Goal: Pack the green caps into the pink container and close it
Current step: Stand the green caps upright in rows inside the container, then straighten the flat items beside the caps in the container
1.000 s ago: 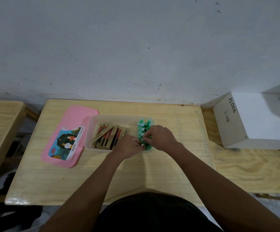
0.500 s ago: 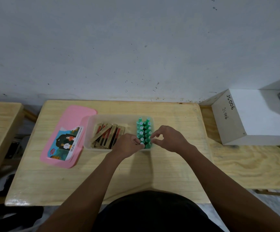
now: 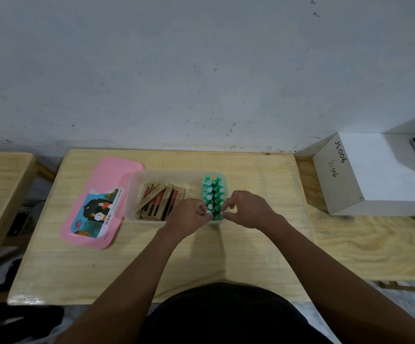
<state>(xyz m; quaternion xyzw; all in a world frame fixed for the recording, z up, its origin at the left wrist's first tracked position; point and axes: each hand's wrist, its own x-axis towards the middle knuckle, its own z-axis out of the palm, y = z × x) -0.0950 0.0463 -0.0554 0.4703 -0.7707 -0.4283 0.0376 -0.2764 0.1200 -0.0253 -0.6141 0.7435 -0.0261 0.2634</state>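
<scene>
Handwritten "JS006", twice, on the white box side

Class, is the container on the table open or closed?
The container is open: its pink lid lies flat on the table beside it, green caps uncovered inside.

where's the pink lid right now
Head view: the pink lid lies flat on the table, left of the container holding the green caps.

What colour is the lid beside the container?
The lid is pink with a colourful label; head view.
</scene>
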